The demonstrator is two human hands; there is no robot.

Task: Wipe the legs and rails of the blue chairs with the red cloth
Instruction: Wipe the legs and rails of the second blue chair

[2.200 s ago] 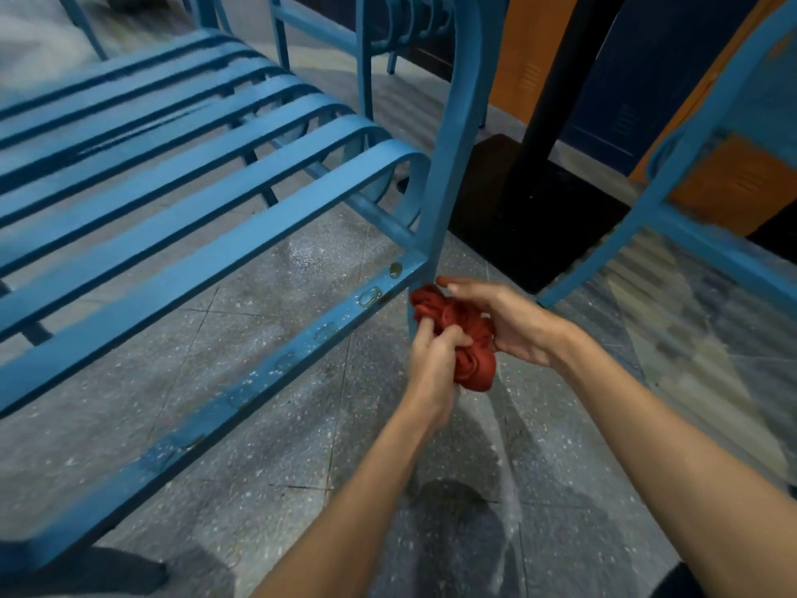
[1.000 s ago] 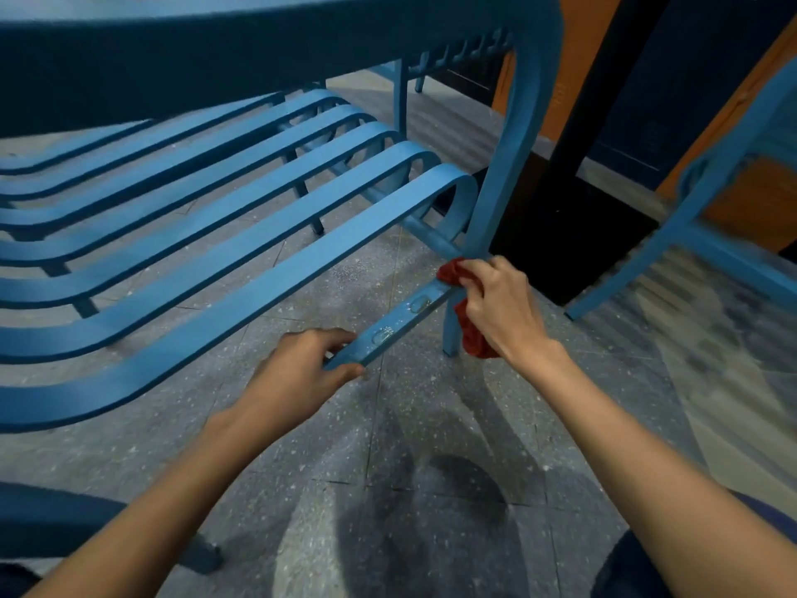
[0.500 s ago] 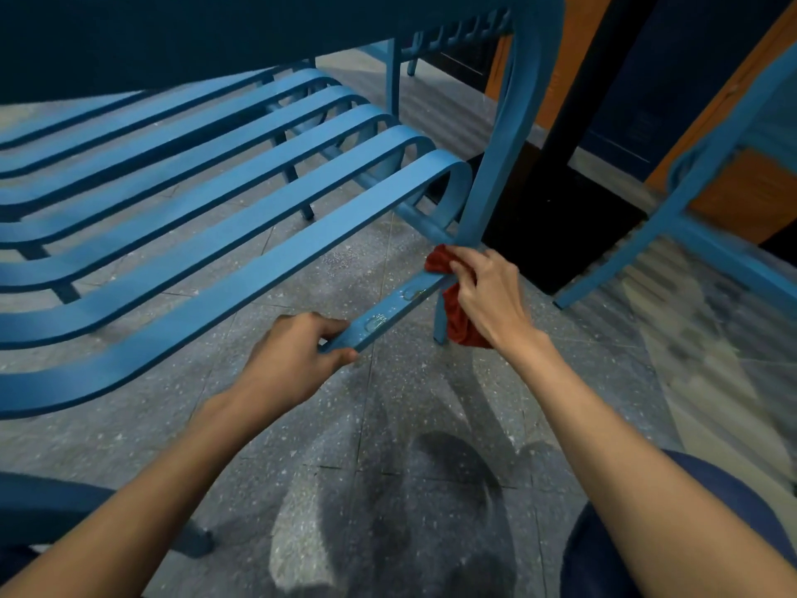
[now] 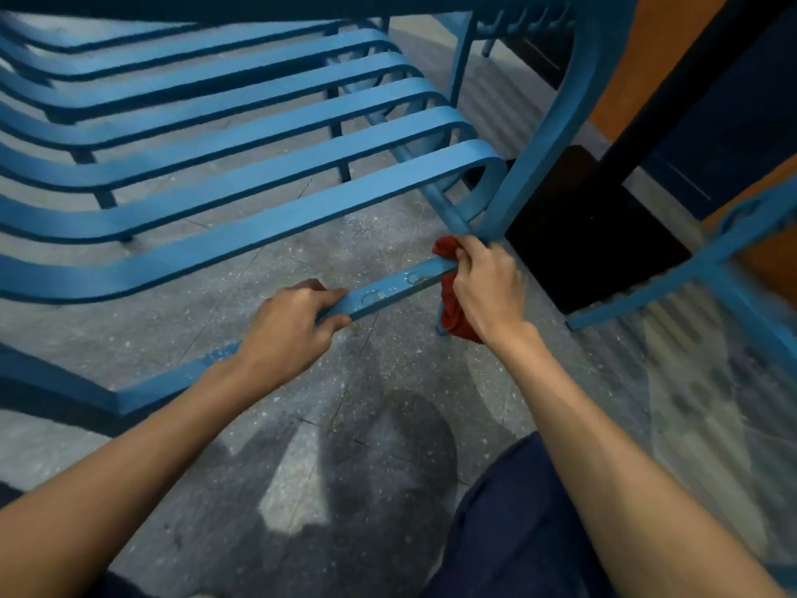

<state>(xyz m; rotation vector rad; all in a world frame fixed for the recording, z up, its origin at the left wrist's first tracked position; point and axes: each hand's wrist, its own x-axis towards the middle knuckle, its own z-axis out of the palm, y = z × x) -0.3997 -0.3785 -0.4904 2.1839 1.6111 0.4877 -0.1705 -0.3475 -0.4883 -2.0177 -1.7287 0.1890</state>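
Left hand [image 4: 288, 334] fingers curled round the blue chair's lower side rail [image 4: 390, 291], right hand [image 4: 485, 287] fingers clamped on the red cloth [image 4: 457, 315], cloth bunched under the fingers against the rail-to-leg joint, rear leg [image 4: 539, 153] rising just past the knuckles, speckled grey floor [image 4: 302, 425] below

Blue chair [image 4: 276, 209]: the slats look like painted metal, smooth, with a low satin sheen. Lower rail [image 4: 388, 291]: same painted finish, with glossy spots on its top face and pale scuffing toward the near end. Red cloth [image 4: 457, 312]: soft fabric, matt, crumpled. Floor [image 4: 327, 425]: grey speckled stone-like tile, faintly shiny. Black base [image 4: 595, 235]: flat, matt. Navy trouser leg [image 4: 509, 511]: matt cloth.
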